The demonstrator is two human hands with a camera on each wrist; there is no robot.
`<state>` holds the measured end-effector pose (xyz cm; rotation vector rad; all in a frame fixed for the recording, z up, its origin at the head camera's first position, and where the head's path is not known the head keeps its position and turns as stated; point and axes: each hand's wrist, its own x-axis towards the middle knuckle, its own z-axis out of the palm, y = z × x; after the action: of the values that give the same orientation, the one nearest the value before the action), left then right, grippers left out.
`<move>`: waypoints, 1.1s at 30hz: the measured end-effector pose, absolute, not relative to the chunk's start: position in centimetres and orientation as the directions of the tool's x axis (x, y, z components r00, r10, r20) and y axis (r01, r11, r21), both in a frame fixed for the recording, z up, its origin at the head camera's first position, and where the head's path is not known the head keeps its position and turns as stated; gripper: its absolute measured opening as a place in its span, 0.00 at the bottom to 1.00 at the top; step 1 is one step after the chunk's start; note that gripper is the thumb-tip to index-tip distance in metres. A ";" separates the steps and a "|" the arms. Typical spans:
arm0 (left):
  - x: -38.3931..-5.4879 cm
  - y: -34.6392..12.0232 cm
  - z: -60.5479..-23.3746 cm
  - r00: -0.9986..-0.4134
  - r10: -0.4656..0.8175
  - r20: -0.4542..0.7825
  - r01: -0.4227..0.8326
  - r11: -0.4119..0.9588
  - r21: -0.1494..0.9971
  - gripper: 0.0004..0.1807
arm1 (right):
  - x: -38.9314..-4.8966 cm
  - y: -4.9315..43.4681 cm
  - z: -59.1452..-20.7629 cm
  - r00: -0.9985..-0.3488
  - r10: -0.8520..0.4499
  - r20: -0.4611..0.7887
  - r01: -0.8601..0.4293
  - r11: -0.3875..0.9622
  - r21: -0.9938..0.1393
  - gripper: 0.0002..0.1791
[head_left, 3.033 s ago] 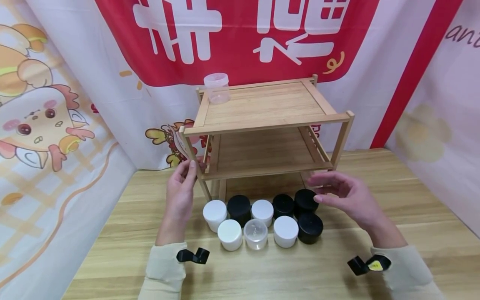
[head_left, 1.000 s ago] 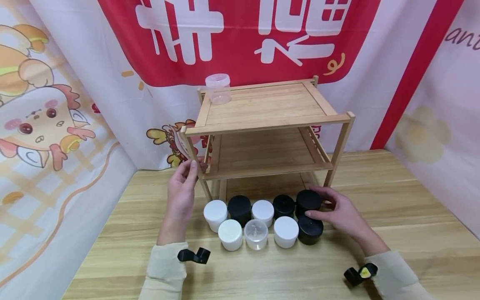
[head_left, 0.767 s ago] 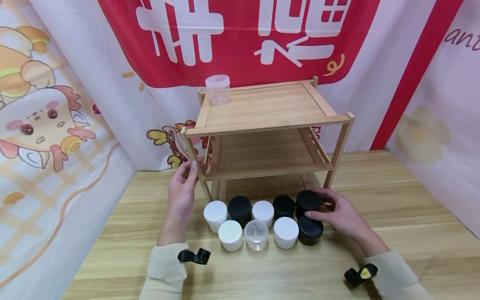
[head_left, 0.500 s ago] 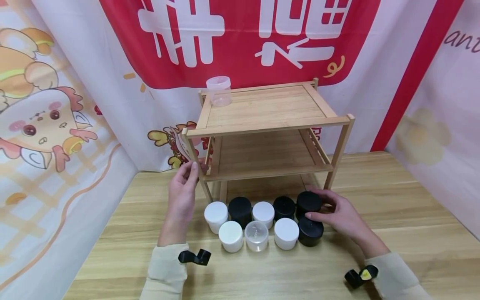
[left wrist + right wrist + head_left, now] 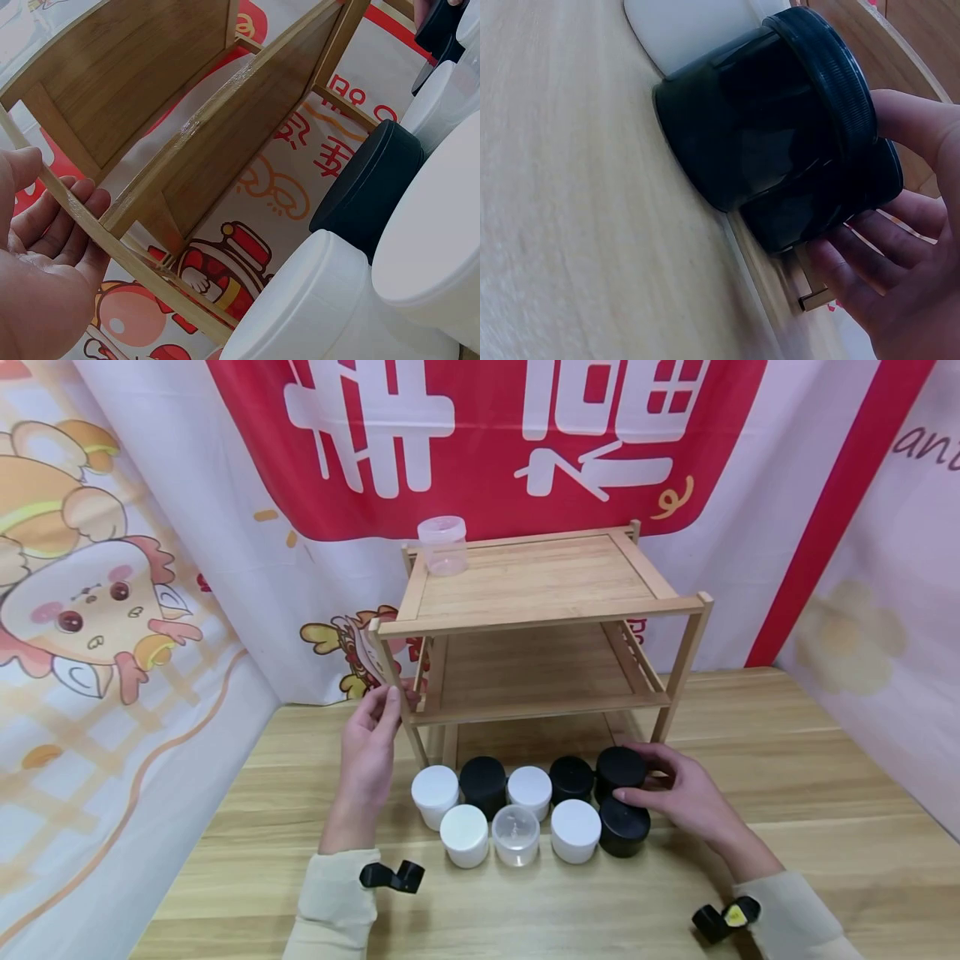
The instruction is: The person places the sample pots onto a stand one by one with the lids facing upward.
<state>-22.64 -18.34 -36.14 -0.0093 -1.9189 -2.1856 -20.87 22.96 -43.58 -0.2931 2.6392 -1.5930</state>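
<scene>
A three-tier bamboo rack (image 5: 540, 585) stands on the table. My left hand (image 5: 370, 756) holds its front left post between thumb and fingers, also plain in the left wrist view. In front of the rack, my right hand (image 5: 686, 793) reaches round the rear-right black jar (image 5: 620, 766). Its fingers curl against that jar's side, while the thumb touches the lid edge of the front black jar (image 5: 757, 112). Both jars stand on the table, side by side. White jars (image 5: 576, 831), more black jars (image 5: 483, 783) and a clear jar (image 5: 516, 835) complete the two rows.
On the rack's top tier, at the rear left corner, stands a clear lidded jar (image 5: 444, 547). A printed cloth (image 5: 337, 568) hangs behind the rack and along both sides of the wooden table (image 5: 525, 914). The jars stand close together.
My right hand has come down and left from above the jars to the rear-right black jar, then stayed there. The left hand keeps its place on the rack post. The jars have not moved.
</scene>
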 end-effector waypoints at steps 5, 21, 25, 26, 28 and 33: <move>-22.8 -18.4 -36.3 -0.973 -0.163 0.166 0.187 -0.121 0.975 0.28 | -20.9 23.1 -43.6 -0.981 -0.179 0.071 -0.146 0.451 -0.880 0.39; -22.7 -18.4 -36.2 -0.973 -0.171 0.155 0.177 -0.122 0.977 0.24 | -20.5 24.3 -41.5 -0.990 -0.138 0.022 -0.089 0.499 -0.862 0.44; -22.7 -18.3 -36.1 -0.973 -0.168 0.160 0.181 -0.121 0.976 0.27 | -20.3 24.5 -40.9 -0.990 -0.137 0.043 -0.108 0.512 -0.852 0.44; -22.7 -18.3 -36.1 -0.973 -0.168 0.159 0.180 -0.121 0.976 0.27 | -20.2 24.5 -40.8 -0.989 -0.138 0.052 -0.116 0.513 -0.850 0.44; -22.6 -18.3 -36.1 -0.973 -0.167 0.159 0.180 -0.120 0.976 0.28 | -20.2 24.5 -40.5 -0.988 -0.140 0.068 -0.131 0.514 -0.848 0.43; -22.5 -18.4 -36.1 -0.973 -0.168 0.158 0.179 -0.117 0.977 0.28 | -20.0 24.3 -40.0 -0.987 -0.135 0.086 -0.144 0.514 -0.845 0.42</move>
<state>-22.55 -18.41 -36.13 -0.0122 -1.9162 -2.1880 -20.05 24.30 -39.96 -0.2523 2.7422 -1.5322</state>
